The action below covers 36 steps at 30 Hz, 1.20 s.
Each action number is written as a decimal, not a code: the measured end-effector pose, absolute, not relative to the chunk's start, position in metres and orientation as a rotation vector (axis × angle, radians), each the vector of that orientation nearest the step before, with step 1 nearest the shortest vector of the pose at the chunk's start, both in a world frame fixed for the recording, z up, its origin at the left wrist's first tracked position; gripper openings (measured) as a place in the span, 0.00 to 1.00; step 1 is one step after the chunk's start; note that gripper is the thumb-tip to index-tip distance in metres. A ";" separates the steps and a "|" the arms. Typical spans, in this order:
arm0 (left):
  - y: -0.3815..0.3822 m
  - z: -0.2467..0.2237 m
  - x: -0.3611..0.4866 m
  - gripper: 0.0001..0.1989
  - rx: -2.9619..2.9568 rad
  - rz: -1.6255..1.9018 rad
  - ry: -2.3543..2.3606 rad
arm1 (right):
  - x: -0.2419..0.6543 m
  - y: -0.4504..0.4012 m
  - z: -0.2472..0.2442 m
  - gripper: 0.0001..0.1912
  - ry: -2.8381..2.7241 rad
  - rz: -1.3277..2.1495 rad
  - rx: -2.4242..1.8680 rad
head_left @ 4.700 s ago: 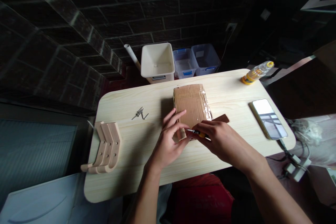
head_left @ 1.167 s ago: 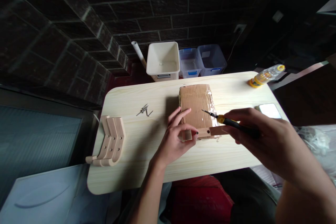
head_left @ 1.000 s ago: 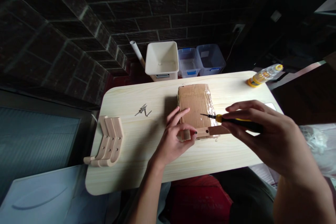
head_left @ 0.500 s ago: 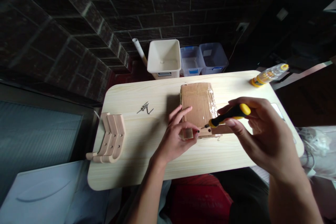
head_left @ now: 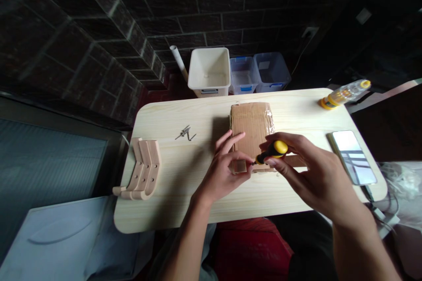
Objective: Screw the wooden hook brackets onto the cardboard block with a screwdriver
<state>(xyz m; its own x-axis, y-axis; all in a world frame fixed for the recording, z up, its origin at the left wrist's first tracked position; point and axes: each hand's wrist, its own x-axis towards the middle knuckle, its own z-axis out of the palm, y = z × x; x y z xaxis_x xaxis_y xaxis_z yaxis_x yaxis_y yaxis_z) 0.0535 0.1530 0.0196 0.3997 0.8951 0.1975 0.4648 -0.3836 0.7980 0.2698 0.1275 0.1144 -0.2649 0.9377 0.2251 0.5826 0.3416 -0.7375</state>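
In my right hand point(head_left: 310, 180) is a yellow-and-black screwdriver point(head_left: 279, 147), its shaft slanting down to the left. The tip meets the fingertips of my left hand point(head_left: 224, 175), where thumb and index finger pinch a small dark screw, now mostly hidden. Under them a wooden piece point(head_left: 239, 166) with a raised square end lies across the near end of a taped cardboard box point(head_left: 252, 125). A brown strip point(head_left: 296, 160) runs out to the right beneath my right hand. Two other fingers of my left hand rest spread on the box.
Several loose screws point(head_left: 186, 132) lie left of the box. Curved wooden hooks with holes point(head_left: 145, 169) sit at the table's left end. A phone point(head_left: 354, 158) and a clear yellow-capped bit case point(head_left: 344, 94) are on the right. Bins point(head_left: 209, 70) stand behind the table.
My right hand has moved left and turned the screwdriver steeper, bringing its tip to my left fingertips. The phone has come into fuller view. My left hand keeps its pinch.
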 end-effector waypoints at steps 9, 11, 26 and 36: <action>0.153 0.021 0.053 0.04 2.003 0.824 1.156 | 0.269 0.127 0.115 0.19 -2.038 0.658 -1.304; 0.154 0.022 0.053 0.05 1.999 0.817 1.156 | 0.268 0.126 0.116 0.20 -2.041 0.698 -1.289; 0.154 0.024 0.051 0.05 1.968 0.806 1.136 | 0.266 0.124 0.117 0.29 -2.092 0.694 -1.200; 0.154 0.023 0.051 0.05 1.978 0.804 1.139 | 0.266 0.126 0.118 0.30 -2.066 0.729 -1.188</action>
